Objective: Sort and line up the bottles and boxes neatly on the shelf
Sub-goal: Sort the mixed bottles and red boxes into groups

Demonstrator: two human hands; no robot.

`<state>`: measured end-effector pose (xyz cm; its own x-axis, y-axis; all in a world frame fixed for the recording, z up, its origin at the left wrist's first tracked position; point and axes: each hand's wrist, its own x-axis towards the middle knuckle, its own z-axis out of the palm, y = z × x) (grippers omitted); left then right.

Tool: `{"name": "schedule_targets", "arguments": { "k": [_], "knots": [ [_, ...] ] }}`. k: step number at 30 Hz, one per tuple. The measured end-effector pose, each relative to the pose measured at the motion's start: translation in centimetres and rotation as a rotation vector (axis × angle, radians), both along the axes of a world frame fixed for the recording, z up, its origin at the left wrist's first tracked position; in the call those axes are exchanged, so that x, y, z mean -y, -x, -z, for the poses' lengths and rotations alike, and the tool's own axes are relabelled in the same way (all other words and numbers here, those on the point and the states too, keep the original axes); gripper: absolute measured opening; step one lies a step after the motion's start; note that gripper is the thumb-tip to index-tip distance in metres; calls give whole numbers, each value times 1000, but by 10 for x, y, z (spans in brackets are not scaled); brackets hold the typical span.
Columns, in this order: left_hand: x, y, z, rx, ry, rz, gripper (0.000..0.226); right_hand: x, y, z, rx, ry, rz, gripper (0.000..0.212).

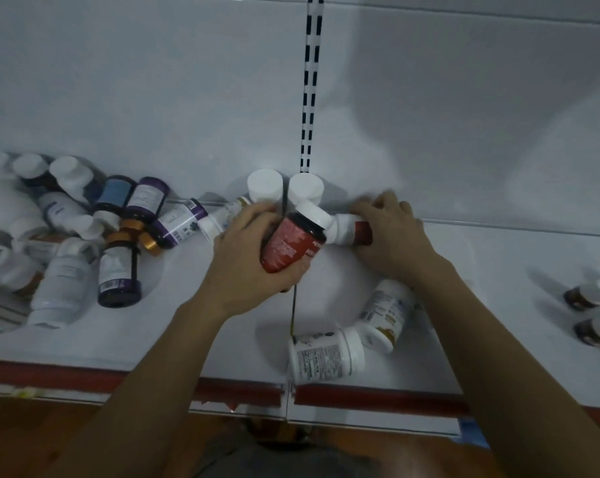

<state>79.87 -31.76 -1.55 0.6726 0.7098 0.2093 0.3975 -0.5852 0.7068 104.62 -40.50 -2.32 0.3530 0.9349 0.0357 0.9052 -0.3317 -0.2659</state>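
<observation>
Forearms reach in from the near edge, over the red front strip of the white shelf. The left hand wraps its fingers and thumb round a red-labelled bottle. The bottle's long axis is tilted, with the base toward the person and the white cap pointing away and to the right. I cannot tell whether its base touches the shelf.

Just beside it, the right hand curls its fingers over a second red bottle lying on its side near the back wall. This one's long axis runs left to right, and its white cap points left, against the first bottle's cap.

Behind them, two white-capped bottles stand upright side by side at the foot of the slotted upright.

Near the front edge lie two white bottles: one lies crosswise with its cap to the right, and the other is angled with its cap toward the front.

A jumbled heap of bottles lies at the left, most of them on their sides. Two dark bottles lie at the far right.
</observation>
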Motion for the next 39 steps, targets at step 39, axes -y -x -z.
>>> {"name": "schedule_targets", "arguments": {
  "k": [39],
  "knots": [
    [-34, 634, -96, 1853, 970, -622, 67, -218, 684, -88, -850, -464, -797, 65]
  ]
}}
